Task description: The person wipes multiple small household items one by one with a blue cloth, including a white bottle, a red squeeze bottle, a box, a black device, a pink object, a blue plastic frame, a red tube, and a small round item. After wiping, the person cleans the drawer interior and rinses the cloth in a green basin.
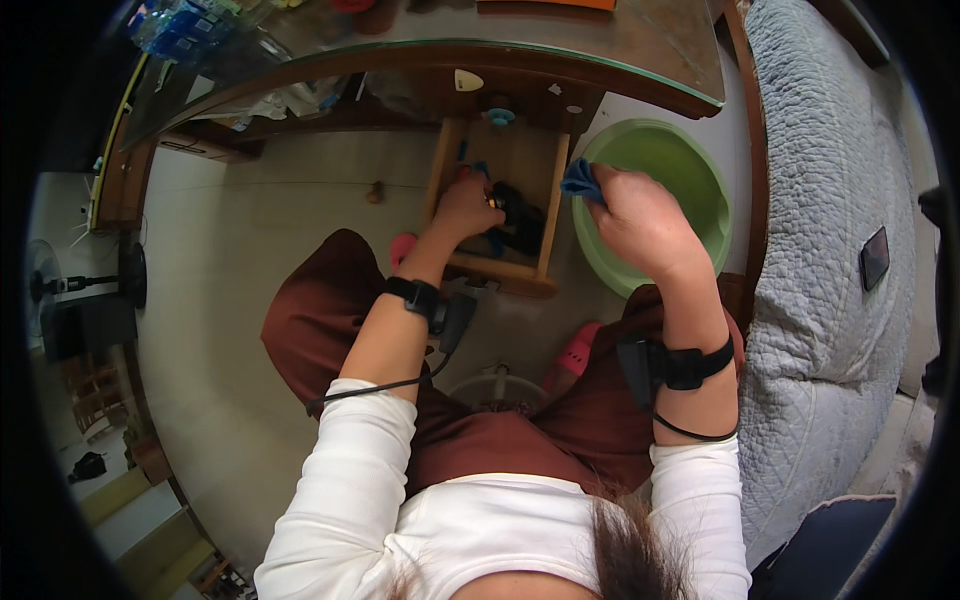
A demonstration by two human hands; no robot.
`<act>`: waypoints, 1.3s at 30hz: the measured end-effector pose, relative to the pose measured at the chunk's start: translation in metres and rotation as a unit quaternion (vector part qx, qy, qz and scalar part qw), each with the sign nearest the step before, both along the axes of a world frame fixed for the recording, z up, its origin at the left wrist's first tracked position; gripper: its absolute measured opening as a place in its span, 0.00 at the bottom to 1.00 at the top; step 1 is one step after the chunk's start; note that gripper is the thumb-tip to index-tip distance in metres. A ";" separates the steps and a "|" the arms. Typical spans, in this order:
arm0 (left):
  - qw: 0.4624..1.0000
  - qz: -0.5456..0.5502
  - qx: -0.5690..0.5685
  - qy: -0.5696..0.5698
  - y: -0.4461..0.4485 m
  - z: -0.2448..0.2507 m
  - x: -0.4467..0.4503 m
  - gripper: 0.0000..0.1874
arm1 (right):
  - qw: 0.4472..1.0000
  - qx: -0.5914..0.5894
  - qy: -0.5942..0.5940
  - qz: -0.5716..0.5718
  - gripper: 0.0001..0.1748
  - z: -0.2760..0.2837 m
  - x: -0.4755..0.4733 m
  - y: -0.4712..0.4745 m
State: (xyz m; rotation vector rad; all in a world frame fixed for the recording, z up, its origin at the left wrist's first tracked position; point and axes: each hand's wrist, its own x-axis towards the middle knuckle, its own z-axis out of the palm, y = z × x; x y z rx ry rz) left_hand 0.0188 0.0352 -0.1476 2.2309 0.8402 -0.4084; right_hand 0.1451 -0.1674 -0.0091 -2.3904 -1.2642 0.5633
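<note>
A pulled-out wooden drawer is in front of me beneath the desk. My left hand reaches down into it, fingers bent among small items. Red and blue bits show by its fingertips, and a dark object lies beside the thumb. Whether the fingers grip anything there is hidden. To the right of the drawer, my right hand holds a folded blue cloth above the near-left rim of a green plastic basin.
A glass-topped desk spans the far side, with plastic bottles at its left. A quilted grey cover bearing a phone lies at right. A round container sits between my legs. A fan stands far left.
</note>
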 end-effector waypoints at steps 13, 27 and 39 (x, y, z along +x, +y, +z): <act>0.774 0.034 -0.418 -0.475 -0.015 0.174 -0.029 0.28 | 0.862 0.502 0.061 -0.035 0.19 0.053 -0.042 0.009; 0.673 0.120 -0.460 -0.566 -0.046 0.188 -0.011 0.28 | 0.880 0.417 -0.226 0.000 0.32 0.054 -0.054 0.016; 0.684 0.016 -0.512 -0.520 -0.021 0.196 -0.026 0.36 | 0.829 0.436 0.344 -0.057 0.11 0.059 -0.038 0.013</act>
